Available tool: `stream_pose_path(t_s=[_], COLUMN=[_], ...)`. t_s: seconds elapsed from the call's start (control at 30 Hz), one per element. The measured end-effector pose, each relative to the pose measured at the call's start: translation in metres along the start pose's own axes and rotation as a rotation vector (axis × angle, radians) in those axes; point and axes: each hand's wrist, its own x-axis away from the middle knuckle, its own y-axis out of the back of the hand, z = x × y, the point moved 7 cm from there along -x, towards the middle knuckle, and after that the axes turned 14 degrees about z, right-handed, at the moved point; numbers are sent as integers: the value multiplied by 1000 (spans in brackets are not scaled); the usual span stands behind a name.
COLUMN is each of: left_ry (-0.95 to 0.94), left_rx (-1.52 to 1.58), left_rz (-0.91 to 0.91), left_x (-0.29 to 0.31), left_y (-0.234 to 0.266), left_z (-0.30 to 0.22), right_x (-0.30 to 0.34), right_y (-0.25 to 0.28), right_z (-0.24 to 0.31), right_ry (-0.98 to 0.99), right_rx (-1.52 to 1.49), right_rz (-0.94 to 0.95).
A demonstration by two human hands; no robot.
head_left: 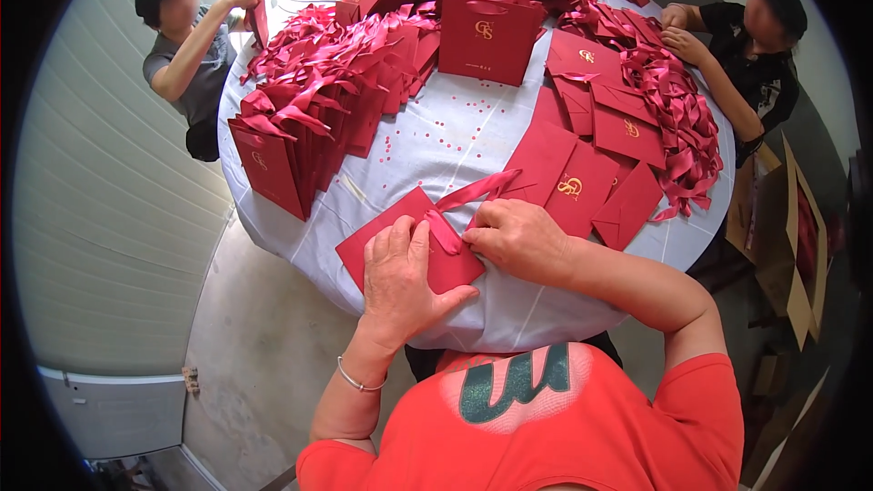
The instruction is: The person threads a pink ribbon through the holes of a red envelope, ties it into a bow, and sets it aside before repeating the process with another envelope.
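Note:
A flat red paper gift bag [387, 229] lies at a slant on the table's near edge. My left hand [397, 280] rests flat on it, fingers stretched and thumb spread to the side. Across the bag runs a pink-red satin ribbon [444, 233], with one length trailing off to the upper right. My right hand [520, 238] is closed in a pinch at the bag's right edge, apparently on the ribbon; the fingertips partly hide the spot. Just beyond that hand lie several flat red bags [582, 184] with gold emblems.
The round table wears a white cloth [427, 159] dotted with small red discs. Ribboned bags stand in rows at the left [264, 164] and one upright bag [488, 41] faces me. Co-workers sit at far left [205, 59] and far right [741, 73]. An open cardboard box [789, 245] stands right.

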Motion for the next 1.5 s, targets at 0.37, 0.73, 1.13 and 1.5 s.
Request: stream_pose_path(t_s=[0.37, 0.73, 1.13, 1.5], left_ry=[4, 5, 7, 2], left_rx=[76, 90, 74, 50], left_rz=[-12, -33, -19, -32], left_x=[0, 0, 1, 3], left_y=[-1, -1, -1, -1], left_z=[4, 4, 5, 5], right_x=[-10, -40, -29, -12], right_y=[5, -22, -7, 0], right_z=[-6, -13, -23, -13], right_ry=[-219, -460, -324, 130], right_rx=[-302, -258, -449, 64], right_rz=[46, 289, 217, 105])
